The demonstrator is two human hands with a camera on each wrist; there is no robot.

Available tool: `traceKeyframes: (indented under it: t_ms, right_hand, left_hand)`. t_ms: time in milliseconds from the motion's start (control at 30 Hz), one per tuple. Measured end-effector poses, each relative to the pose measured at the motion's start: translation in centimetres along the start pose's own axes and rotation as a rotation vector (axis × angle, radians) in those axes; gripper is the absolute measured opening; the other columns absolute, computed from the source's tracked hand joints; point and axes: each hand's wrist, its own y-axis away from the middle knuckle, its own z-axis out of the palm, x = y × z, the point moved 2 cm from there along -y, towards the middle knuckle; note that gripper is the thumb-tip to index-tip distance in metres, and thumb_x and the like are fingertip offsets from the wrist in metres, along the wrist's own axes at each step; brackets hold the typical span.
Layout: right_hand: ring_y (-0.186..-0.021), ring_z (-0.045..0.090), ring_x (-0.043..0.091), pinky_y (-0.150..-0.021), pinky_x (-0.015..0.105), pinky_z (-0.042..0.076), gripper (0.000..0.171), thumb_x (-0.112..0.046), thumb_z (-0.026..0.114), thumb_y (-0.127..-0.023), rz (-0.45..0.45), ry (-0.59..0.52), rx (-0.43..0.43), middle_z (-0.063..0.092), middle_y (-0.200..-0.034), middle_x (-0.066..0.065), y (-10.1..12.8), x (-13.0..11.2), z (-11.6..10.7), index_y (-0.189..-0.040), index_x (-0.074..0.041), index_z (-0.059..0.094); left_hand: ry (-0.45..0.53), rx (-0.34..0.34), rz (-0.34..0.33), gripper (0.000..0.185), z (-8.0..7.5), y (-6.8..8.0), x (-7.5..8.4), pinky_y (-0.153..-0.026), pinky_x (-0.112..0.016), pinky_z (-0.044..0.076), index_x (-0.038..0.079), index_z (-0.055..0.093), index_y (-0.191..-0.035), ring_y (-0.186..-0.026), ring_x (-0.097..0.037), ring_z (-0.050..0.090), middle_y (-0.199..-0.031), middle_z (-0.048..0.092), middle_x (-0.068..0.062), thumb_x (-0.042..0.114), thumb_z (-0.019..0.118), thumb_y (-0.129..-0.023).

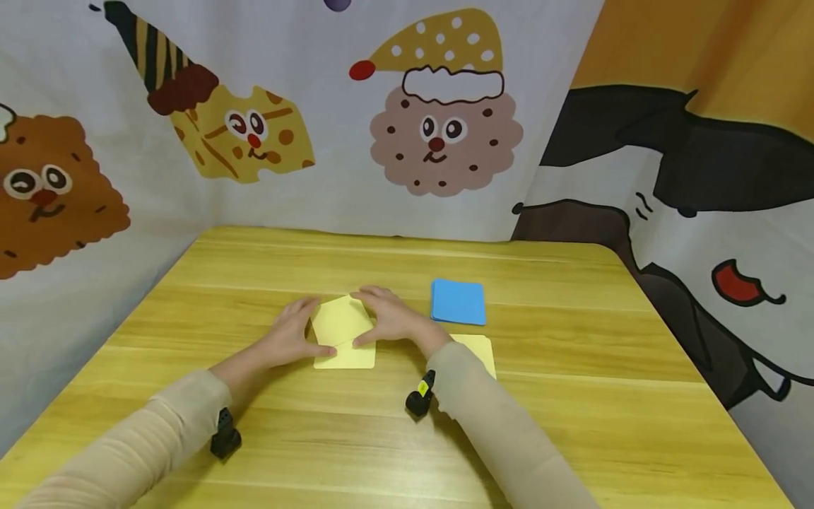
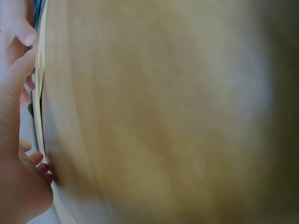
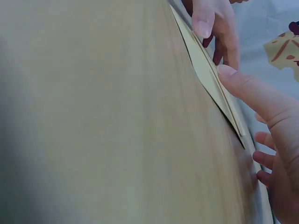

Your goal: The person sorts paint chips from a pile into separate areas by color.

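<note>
In the head view a yellow card [image 1: 342,319] lies turned at an angle over another yellow card [image 1: 346,359], whose rounded lower corners show beneath it. My left hand [image 1: 294,334] holds the upper card's left side, thumb at the lower edge and fingers farther back. From the other side my right hand [image 1: 393,318] holds the same card, its fingers at the top corner and its thumb low on the right. The right wrist view shows the cards edge-on, close over the wooden table, with the right thumb [image 3: 243,84] at the upper card's edge.
A blue stack of square cards [image 1: 458,302] lies right of the hands on the wooden table [image 1: 559,424]. Nearer, one more yellow card [image 1: 477,350] is partly hidden by the right sleeve. A cartoon-printed cloth [image 1: 267,205] hangs behind the table.
</note>
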Motion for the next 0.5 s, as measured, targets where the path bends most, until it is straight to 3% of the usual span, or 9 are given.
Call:
traceKeyframes:
  t_ms: [300, 500]
  right_hand:
    - [-0.143, 0.01, 0.031, -0.112, 0.052, 0.01, 0.1, -0.056, 0.074, -0.076, 0.01, 0.029, -0.047, 0.014, -0.158, 0.009, -0.65, -0.42, -0.27, -0.153, -0.017, 0.025]
    - [-0.143, 0.011, 0.03, -0.113, 0.049, 0.009, 0.098, -0.058, 0.072, -0.077, 0.022, 0.065, -0.078, 0.016, -0.158, 0.007, -1.05, -0.43, -0.26, -0.153, -0.02, 0.025]
  left_hand:
    - [-0.064, 0.025, 0.008, 0.112, 0.49, -0.17, -0.44, -0.102, -0.068, 0.017, -0.009, 0.026, -0.146, -0.132, -0.049, 0.021, -0.147, 0.026, -0.029, 0.063, 0.072, -0.073]
    - [-0.07, 0.031, 0.036, 0.105, 0.39, -0.09, -0.67, -0.1, -0.069, 0.019, -0.011, 0.028, -0.144, -0.131, -0.049, 0.023, -0.146, 0.027, -0.03, 0.058, 0.072, -0.077]
